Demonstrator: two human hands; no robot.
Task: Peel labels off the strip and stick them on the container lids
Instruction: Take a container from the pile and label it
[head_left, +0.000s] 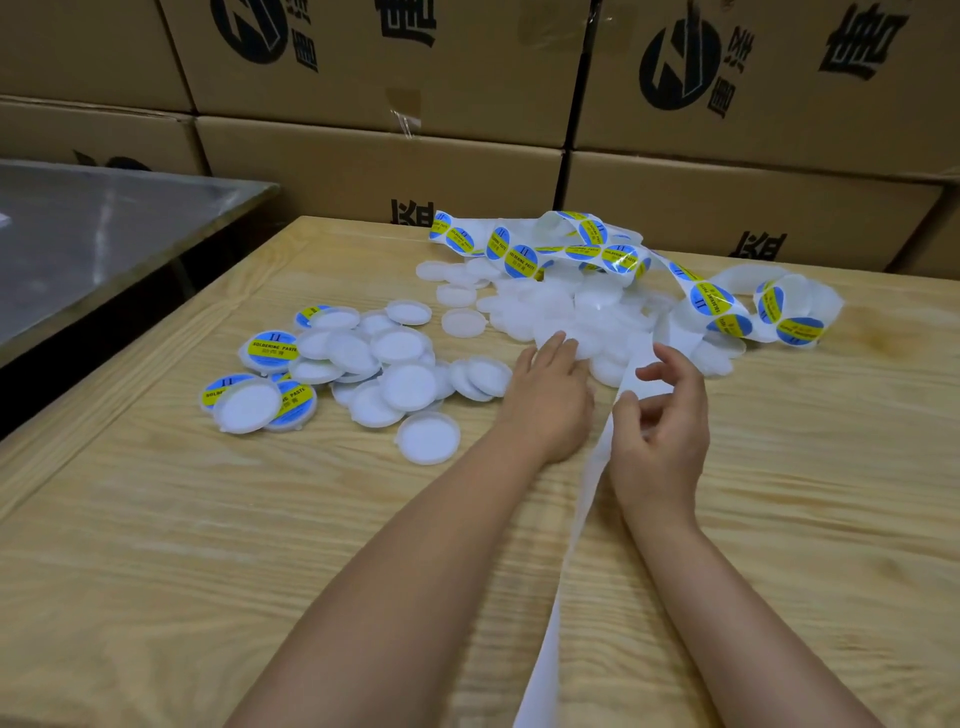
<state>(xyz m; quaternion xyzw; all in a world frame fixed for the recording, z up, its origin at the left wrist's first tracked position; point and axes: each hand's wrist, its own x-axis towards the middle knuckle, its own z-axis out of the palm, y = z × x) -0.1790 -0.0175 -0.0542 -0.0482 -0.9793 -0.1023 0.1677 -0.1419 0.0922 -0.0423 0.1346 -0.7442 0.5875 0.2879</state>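
A long white backing strip (566, 561) runs from the bottom edge up between my hands to a tangle of blue-and-yellow round labels (618, 254) at the back. My right hand (662, 415) pinches the bare strip between thumb and fingers. My left hand (553, 395) reaches with straight fingers onto a heap of plain white lids (576, 312). A second pile of white lids (395, 374) lies to the left, a few of them bearing labels (272, 348).
The wooden table (208, 545) spreads wide in front of both piles. A grey metal table (93, 234) stands at the left. Stacked cardboard boxes (384, 78) form a wall right behind the table's far edge.
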